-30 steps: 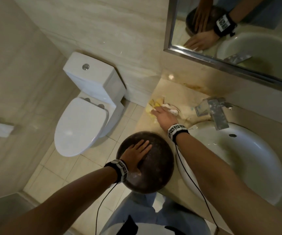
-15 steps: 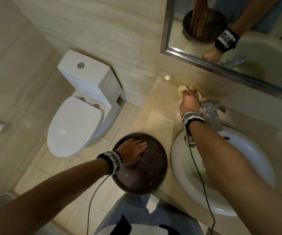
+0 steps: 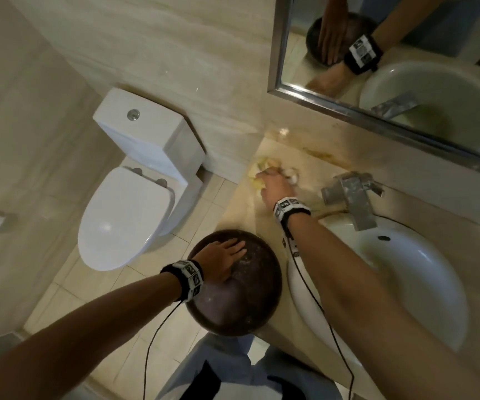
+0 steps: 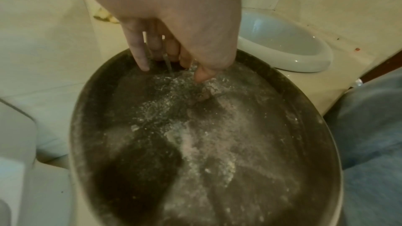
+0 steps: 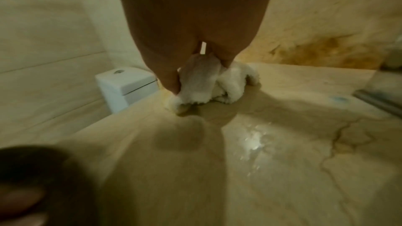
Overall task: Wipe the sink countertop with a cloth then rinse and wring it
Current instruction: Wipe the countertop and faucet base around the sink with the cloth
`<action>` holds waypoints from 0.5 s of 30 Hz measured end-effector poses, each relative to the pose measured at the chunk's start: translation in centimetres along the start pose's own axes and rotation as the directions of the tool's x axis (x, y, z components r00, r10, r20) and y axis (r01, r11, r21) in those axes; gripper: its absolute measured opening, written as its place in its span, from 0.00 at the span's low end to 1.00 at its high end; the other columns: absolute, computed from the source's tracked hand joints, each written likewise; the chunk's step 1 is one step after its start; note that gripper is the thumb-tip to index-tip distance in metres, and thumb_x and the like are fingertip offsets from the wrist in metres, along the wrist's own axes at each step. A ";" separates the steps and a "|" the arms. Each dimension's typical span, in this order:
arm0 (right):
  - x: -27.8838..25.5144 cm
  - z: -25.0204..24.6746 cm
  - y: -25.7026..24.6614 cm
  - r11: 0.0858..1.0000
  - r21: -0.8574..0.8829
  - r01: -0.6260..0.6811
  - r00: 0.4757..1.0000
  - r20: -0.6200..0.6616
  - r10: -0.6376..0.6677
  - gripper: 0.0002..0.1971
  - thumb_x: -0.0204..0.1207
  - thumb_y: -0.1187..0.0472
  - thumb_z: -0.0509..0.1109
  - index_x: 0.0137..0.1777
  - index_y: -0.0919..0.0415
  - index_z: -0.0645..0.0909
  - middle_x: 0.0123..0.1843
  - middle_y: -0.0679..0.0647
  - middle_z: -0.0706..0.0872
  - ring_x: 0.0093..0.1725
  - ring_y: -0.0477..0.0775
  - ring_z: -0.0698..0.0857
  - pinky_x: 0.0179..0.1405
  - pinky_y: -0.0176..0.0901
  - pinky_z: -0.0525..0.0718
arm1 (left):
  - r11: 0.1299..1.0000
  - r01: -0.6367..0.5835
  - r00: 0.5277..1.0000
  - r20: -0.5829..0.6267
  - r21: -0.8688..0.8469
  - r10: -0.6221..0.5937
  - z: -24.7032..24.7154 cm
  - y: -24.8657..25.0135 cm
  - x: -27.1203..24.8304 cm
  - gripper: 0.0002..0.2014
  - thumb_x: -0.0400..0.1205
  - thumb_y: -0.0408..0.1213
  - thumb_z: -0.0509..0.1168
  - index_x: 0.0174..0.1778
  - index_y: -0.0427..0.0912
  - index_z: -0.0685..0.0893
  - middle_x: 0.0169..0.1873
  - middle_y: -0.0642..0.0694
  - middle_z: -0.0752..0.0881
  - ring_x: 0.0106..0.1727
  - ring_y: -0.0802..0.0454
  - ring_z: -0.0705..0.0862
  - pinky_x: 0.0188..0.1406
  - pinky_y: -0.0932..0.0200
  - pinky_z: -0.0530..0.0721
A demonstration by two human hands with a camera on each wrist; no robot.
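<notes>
The beige surface (image 3: 241, 209) has brown stains near the wall and tap (image 3: 351, 194). The left hand (image 3: 221, 259) lies flat and open on the dark round bowl (image 3: 241, 301). The right hand (image 3: 273, 186) presses its grip on the bunched white cloth (image 5: 230, 82) near the back left corner. I think firm, overlapping strokes toward the sink (image 3: 423, 284) would work best.

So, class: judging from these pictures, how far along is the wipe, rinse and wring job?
In hand: the right hand presses the cloth onto the countertop near the back wall; a wet sheen suggests part is already wiped. The left hand rests flat in the dark bowl. Left: staining by the tap, then rinsing and wringing.
</notes>
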State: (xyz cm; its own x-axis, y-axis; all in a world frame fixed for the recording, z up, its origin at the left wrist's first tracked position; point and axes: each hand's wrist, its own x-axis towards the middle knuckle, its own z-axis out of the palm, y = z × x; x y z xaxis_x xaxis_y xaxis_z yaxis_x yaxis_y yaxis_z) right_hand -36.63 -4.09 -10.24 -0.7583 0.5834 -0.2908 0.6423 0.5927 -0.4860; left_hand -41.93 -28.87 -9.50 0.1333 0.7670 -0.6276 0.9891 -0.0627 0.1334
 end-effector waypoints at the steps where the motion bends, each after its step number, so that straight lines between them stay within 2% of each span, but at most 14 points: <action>1: -0.4 0.8 -0.6 0.998 -0.024 0.056 0.997 0.052 -0.054 0.27 0.74 0.74 0.67 0.73 0.59 0.81 0.75 0.60 0.78 0.73 0.65 0.77 0.72 0.53 0.77 | 1.000 -0.005 1.000 -0.001 0.001 0.005 -0.1 0.1 0.1 0.32 0.87 0.50 0.53 0.88 0.47 0.54 0.88 0.49 0.53 0.87 0.45 0.53 0.79 0.43 0.67; 3: -1.7 2.2 -1.9 0.986 -0.041 0.164 0.979 0.132 -0.158 0.26 0.72 0.73 0.68 0.71 0.60 0.82 0.72 0.61 0.79 0.71 0.67 0.77 0.71 0.57 0.77 | 1.000 -0.017 1.000 -0.007 -0.002 0.017 -0.4 0.3 0.3 0.31 0.88 0.49 0.51 0.87 0.47 0.55 0.87 0.49 0.54 0.87 0.46 0.53 0.78 0.44 0.68; 6: -4.4 4.0 -3.3 0.960 -0.036 0.279 0.948 0.173 -0.269 0.24 0.69 0.75 0.68 0.66 0.62 0.85 0.65 0.62 0.82 0.64 0.68 0.79 0.65 0.59 0.79 | 1.000 -0.025 1.000 -0.011 -0.016 0.025 -0.6 0.3 0.6 0.31 0.88 0.48 0.53 0.88 0.48 0.55 0.87 0.51 0.54 0.87 0.48 0.53 0.78 0.44 0.69; 11: -7.0 4.1 -3.1 0.964 -0.051 0.261 0.939 0.245 -0.242 0.24 0.77 0.72 0.64 0.71 0.57 0.81 0.74 0.57 0.76 0.73 0.64 0.74 0.65 0.56 0.78 | 0.997 -0.069 0.997 0.024 -0.022 0.070 -1.2 -0.4 0.6 0.35 0.86 0.47 0.59 0.88 0.52 0.51 0.88 0.53 0.50 0.88 0.49 0.50 0.83 0.44 0.63; 15: -7.9 2.5 0.2 0.954 -0.152 0.257 0.950 0.222 -0.220 0.22 0.81 0.70 0.65 0.74 0.55 0.78 0.79 0.55 0.72 0.76 0.63 0.70 0.63 0.59 0.81 | 0.994 -0.112 0.992 0.065 0.010 0.111 -1.4 -0.9 0.7 0.38 0.85 0.48 0.62 0.88 0.51 0.50 0.88 0.53 0.48 0.88 0.49 0.48 0.81 0.45 0.66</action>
State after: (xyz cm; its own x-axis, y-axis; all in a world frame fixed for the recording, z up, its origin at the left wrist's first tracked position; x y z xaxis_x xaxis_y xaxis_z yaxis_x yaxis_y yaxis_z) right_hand -30.78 -9.94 -10.14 -0.8863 0.3006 -0.3524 0.4355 0.7999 -0.4129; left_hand -42.84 -27.38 -8.92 0.2466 0.7122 -0.6572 0.9684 -0.1548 0.1955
